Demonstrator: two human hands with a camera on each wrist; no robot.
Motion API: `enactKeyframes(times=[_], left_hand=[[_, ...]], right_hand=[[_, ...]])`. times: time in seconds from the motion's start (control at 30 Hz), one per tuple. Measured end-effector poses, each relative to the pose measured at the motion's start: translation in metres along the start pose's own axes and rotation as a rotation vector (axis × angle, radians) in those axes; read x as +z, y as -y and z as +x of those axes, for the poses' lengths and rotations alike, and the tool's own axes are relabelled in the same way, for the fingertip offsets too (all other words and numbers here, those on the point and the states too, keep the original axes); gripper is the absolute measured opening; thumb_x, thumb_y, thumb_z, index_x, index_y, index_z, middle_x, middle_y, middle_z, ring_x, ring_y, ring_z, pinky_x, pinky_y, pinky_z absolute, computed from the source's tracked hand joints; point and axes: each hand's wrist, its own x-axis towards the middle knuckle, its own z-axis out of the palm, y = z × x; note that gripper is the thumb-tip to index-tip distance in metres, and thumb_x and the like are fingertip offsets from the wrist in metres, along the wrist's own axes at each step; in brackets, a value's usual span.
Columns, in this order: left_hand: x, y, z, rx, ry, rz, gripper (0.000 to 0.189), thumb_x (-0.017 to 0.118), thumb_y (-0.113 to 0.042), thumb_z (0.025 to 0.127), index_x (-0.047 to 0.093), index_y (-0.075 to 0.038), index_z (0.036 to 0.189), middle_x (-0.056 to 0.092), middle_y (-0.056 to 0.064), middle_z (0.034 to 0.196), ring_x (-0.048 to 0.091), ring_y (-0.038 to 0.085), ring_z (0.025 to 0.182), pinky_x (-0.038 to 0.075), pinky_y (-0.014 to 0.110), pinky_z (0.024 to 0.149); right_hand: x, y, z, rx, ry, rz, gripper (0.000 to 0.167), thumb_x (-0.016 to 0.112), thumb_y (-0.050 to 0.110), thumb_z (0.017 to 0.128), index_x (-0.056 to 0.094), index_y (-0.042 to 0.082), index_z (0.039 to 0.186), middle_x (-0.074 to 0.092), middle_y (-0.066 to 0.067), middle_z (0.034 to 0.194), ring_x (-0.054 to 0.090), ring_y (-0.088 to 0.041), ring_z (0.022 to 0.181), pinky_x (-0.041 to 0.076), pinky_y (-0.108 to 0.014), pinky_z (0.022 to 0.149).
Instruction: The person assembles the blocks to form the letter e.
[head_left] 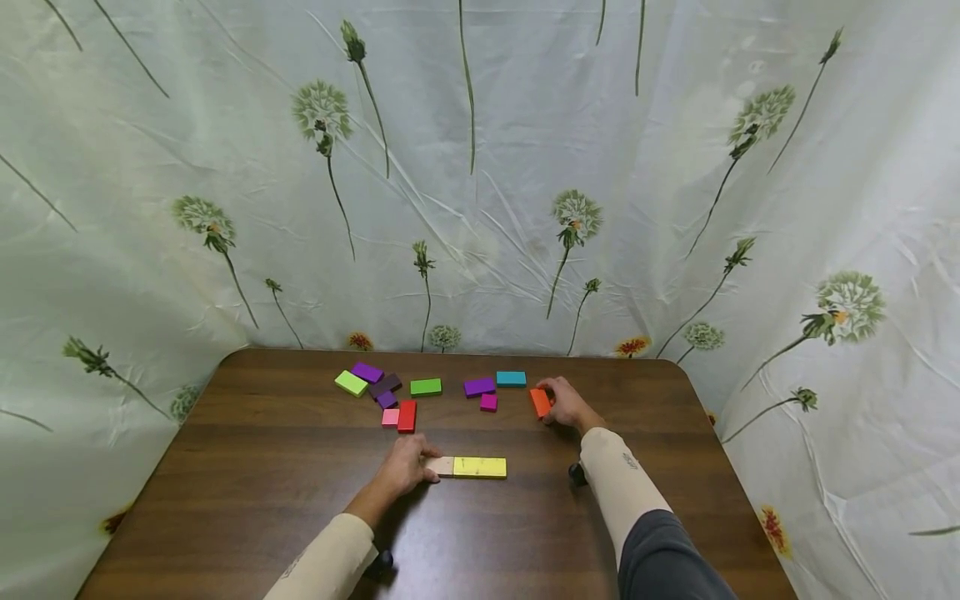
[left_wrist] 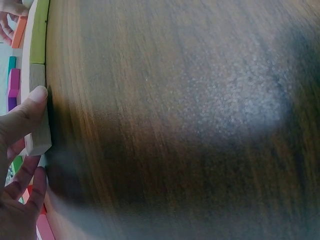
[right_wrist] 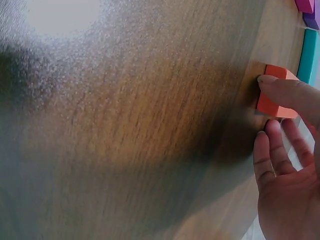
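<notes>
In the head view, my left hand (head_left: 403,465) pinches a plain pale wooden block (head_left: 442,466) lying flat on the table. Its right end meets the end of a yellow block (head_left: 480,468), so the two form a row. In the left wrist view the thumb presses the near side of the pale block (left_wrist: 38,135); the tips of some fingers are hidden behind it. Farther back on the right, my right hand (head_left: 570,406) grips an orange block (head_left: 539,403), thumb on its near face in the right wrist view. Whether this block touches the table is hard to tell.
Behind the row lie several loose blocks: a teal one (head_left: 511,379), a purple one (head_left: 479,387) against a magenta one (head_left: 489,403), and a green one (head_left: 426,387). A cluster at left includes a red block (head_left: 407,416) beside a pink one (head_left: 390,417). A flowered curtain (head_left: 480,208) borders the table.
</notes>
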Motion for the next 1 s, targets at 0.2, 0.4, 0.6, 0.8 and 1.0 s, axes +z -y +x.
enactKeyframes(times=[0.2, 0.4, 0.6, 0.8, 1.0], left_hand=[[0.0, 0.0, -0.002, 0.016, -0.008, 0.007, 0.033, 0.089, -0.01, 0.058, 0.077, -0.004, 0.088, 0.059, 0.0, 0.075, 0.055, 0.019, 0.071, 0.042, 0.028, 0.064], [0.0, 0.001, -0.002, 0.025, -0.011, 0.025, 0.033, 0.089, -0.012, 0.059, 0.078, -0.005, 0.089, 0.059, -0.001, 0.075, 0.056, 0.02, 0.072, 0.043, 0.03, 0.066], [0.0, 0.0, 0.0, 0.025, 0.002, 0.028, 0.032, 0.089, -0.014, 0.06, 0.078, -0.006, 0.089, 0.059, -0.001, 0.075, 0.055, 0.019, 0.072, 0.043, 0.03, 0.066], [-0.001, 0.0, 0.001, 0.021, -0.003, 0.026, 0.033, 0.089, -0.012, 0.059, 0.078, -0.005, 0.089, 0.059, -0.001, 0.074, 0.055, 0.018, 0.071, 0.042, 0.028, 0.064], [-0.003, -0.001, 0.001, -0.004, 0.002, 0.012, 0.033, 0.089, -0.011, 0.059, 0.078, -0.005, 0.089, 0.06, -0.001, 0.074, 0.055, 0.019, 0.072, 0.041, 0.029, 0.065]], right_hand=[[0.002, 0.001, -0.002, 0.004, -0.006, 0.019, 0.066, 0.074, -0.018, 0.066, 0.053, -0.003, 0.126, 0.051, -0.018, 0.125, 0.05, -0.029, 0.097, 0.043, -0.044, 0.09], [0.002, 0.001, -0.003, 0.015, -0.009, 0.019, 0.066, 0.074, -0.017, 0.067, 0.054, -0.001, 0.128, 0.052, -0.016, 0.126, 0.05, -0.029, 0.099, 0.043, -0.045, 0.092], [0.004, 0.0, -0.008, 0.004, -0.011, 0.012, 0.064, 0.075, -0.014, 0.068, 0.055, -0.001, 0.127, 0.053, -0.013, 0.12, 0.051, -0.026, 0.094, 0.045, -0.042, 0.087], [0.012, 0.005, -0.014, -0.068, 0.031, 0.007, 0.064, 0.077, -0.011, 0.067, 0.055, 0.0, 0.126, 0.058, -0.013, 0.111, 0.055, -0.024, 0.094, 0.048, -0.04, 0.083], [0.023, 0.012, -0.022, -0.125, 0.082, 0.002, 0.064, 0.079, -0.008, 0.066, 0.056, 0.002, 0.126, 0.059, -0.008, 0.104, 0.055, -0.02, 0.091, 0.049, -0.038, 0.081]])
